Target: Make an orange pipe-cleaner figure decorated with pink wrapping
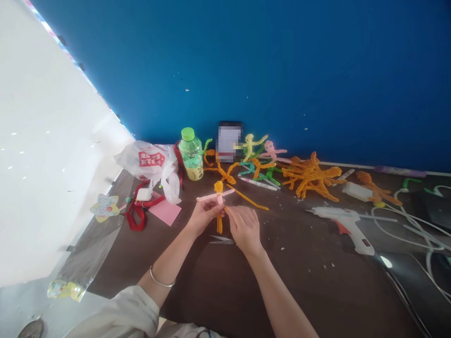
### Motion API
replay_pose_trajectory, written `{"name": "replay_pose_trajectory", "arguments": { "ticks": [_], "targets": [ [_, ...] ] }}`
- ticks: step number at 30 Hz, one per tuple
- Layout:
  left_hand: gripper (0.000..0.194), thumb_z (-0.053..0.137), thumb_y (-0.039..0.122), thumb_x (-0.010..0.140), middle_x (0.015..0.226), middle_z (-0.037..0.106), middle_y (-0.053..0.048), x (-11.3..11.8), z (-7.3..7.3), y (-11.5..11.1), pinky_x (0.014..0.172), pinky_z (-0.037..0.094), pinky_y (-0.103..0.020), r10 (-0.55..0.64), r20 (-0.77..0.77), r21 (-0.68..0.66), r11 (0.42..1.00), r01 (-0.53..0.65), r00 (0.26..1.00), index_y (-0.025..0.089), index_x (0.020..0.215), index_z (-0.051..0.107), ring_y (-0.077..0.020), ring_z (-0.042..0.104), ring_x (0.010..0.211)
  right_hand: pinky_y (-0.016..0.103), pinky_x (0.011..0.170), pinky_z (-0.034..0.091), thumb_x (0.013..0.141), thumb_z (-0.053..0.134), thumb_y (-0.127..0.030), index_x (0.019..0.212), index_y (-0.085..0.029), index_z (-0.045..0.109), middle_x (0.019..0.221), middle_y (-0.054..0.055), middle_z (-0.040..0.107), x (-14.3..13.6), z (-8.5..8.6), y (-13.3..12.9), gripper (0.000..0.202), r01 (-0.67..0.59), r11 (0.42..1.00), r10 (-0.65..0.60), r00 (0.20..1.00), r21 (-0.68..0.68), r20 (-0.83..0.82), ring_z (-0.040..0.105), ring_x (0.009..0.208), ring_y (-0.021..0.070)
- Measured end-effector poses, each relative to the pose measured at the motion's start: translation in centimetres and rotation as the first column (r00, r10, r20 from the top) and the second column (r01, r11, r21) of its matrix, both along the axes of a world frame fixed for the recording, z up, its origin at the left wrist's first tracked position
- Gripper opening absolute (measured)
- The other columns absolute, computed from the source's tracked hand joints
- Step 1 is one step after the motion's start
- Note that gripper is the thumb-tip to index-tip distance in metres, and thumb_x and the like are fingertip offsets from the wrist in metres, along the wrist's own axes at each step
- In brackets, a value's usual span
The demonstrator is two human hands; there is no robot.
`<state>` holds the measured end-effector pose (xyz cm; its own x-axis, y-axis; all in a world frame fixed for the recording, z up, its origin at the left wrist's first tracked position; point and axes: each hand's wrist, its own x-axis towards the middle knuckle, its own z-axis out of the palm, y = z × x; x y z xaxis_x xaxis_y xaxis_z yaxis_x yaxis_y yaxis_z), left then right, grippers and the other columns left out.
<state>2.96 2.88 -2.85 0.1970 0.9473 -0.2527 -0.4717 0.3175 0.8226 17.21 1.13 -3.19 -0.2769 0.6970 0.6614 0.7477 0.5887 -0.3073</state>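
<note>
A small pipe-cleaner figure (219,188) with an orange head, pink arms and orange legs is held upright over the table. My left hand (205,215) pinches it at the pink body. Close beside it, my right hand (245,227) has its fingers pressed together at the figure's waist, seemingly on an orange pipe cleaner; the fingertips partly cover this spot. A loose orange pipe cleaner (248,197) lies just beyond my right hand. Scissors (221,240) rest on the dark table below the figure, partly hidden by my right hand.
Behind stand a green-capped bottle (192,159) and a phone-like screen (229,141). Finished pipe-cleaner figures and an orange pile (312,178) line the back. A glue gun (347,225) with cables lies right. Leftward are a plastic bag (148,162), red strap (136,220) and pink paper (165,211).
</note>
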Motion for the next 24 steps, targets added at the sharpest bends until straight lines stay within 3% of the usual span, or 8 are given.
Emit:
{"name": "replay_pose_trajectory", "arguments": {
  "ticks": [4, 9, 13, 15, 17, 20, 22, 24],
  "targets": [
    [0.028, 0.07, 0.027, 0.064, 0.071, 0.064, -0.003, -0.1, 0.4, -0.1, 0.065, 0.047, -0.025, -0.044, 0.032, 0.016, 0.999, 0.043, 0.999, 0.014, 0.088, 0.067, -0.0103, 0.057, 0.061, 0.031, 0.077, 0.04, 0.081, 0.05, -0.01, 0.102, -0.019, 0.059, 0.092, 0.007, 0.065, 0.2, 0.2, -0.2, 0.024, -0.035, 0.998, 0.033, 0.999, 0.044, 0.043, 0.056, 0.088, 0.018],
    [0.034, 0.07, 0.03, 0.063, 0.073, 0.064, -0.004, -0.2, 0.0, -0.2, 0.066, 0.046, -0.026, -0.042, -0.005, 0.022, 0.999, 0.042, 0.999, 0.015, 0.093, 0.066, -0.0107, 0.056, 0.062, 0.029, 0.071, 0.041, 0.083, 0.047, -0.011, 0.099, -0.019, 0.061, 0.084, 0.006, 0.065, 0.1, 0.3, -0.2, 0.022, -0.048, 0.999, 0.048, 0.998, -0.006, -0.035, 0.058, 0.08, 0.0157],
    [0.038, 0.068, 0.032, 0.065, 0.074, 0.063, -0.004, -0.2, -0.2, -0.1, 0.07, 0.045, -0.026, -0.07, -0.056, 0.081, 0.994, 0.074, 0.996, 0.015, 0.099, 0.064, -0.0111, 0.056, 0.065, 0.027, 0.065, 0.044, 0.084, 0.046, -0.016, 0.088, -0.019, 0.063, 0.077, 0.005, 0.065, -0.2, 0.3, 0.0, 0.018, -0.059, 0.986, 0.021, 0.972, -0.158, -0.235, 0.06, 0.071, 0.0145],
    [0.036, 0.067, 0.033, 0.067, 0.075, 0.063, -0.004, -0.3, -0.2, -0.1, 0.073, 0.045, -0.028, -0.068, -0.102, 0.121, 0.989, 0.08, 0.992, 0.015, 0.098, 0.064, -0.0124, 0.057, 0.068, 0.027, 0.063, 0.046, 0.084, 0.046, -0.022, 0.084, -0.019, 0.064, 0.075, 0.005, 0.065, -0.3, 0.5, 0.1, 0.017, -0.107, 0.947, -0.014, 0.928, -0.302, -0.373, 0.06, 0.069, 0.0151],
    [0.033, 0.066, 0.034, 0.067, 0.077, 0.064, -0.005, -0.4, -0.1, 0.0, 0.073, 0.046, -0.029, -0.049, -0.157, 0.155, 0.985, 0.074, 0.986, 0.016, 0.094, 0.066, -0.014, 0.058, 0.07, 0.028, 0.06, 0.048, 0.082, 0.049, -0.029, 0.081, -0.019, 0.064, 0.074, 0.005, 0.066, -0.3, 0.7, 0.3, 0.018, -0.197, 0.856, -0.093, 0.851, -0.479, -0.517, 0.061, 0.063, 0.0154],
    [0.028, 0.067, 0.032, 0.066, 0.078, 0.065, -0.005, -0.4, -0.1, 0.0, 0.073, 0.046, -0.029, -0.016, -0.208, 0.184, 0.981, 0.055, 0.978, 0.016, 0.089, 0.066, -0.0157, 0.058, 0.073, 0.028, 0.054, 0.049, 0.077, 0.056, -0.036, 0.08, -0.016, 0.064, 0.071, 0.006, 0.066, 0.0, 1.2, 0.5, 0.022, -0.413, 0.608, -0.259, 0.704, -0.678, -0.661, 0.06, 0.052, 0.0148],
    [0.026, 0.067, 0.03, 0.066, 0.08, 0.065, -0.005, -0.3, -0.1, -0.1, 0.074, 0.046, -0.029, -0.015, -0.196, 0.173, 0.984, 0.049, 0.981, 0.016, 0.087, 0.066, -0.0158, 0.059, 0.076, 0.028, 0.052, 0.048, 0.074, 0.059, -0.039, 0.08, -0.014, 0.064, 0.07, 0.006, 0.066, 0.3, 1.4, 0.6, 0.025, -0.559, 0.457, -0.344, 0.606, -0.691, -0.717, 0.06, 0.051, 0.0145],
    [0.026, 0.068, 0.029, 0.066, 0.081, 0.065, -0.005, -0.2, 0.0, -0.2, 0.073, 0.046, -0.029, -0.025, -0.123, 0.135, 0.99, 0.041, 0.992, 0.015, 0.088, 0.066, -0.0154, 0.059, 0.076, 0.027, 0.052, 0.048, 0.074, 0.059, -0.039, 0.079, -0.014, 0.064, 0.072, 0.006, 0.066, 0.3, 1.4, 0.7, 0.025, -0.659, 0.395, -0.38, 0.517, -0.64, -0.767, 0.06, 0.052, 0.0141]
  ]
}}
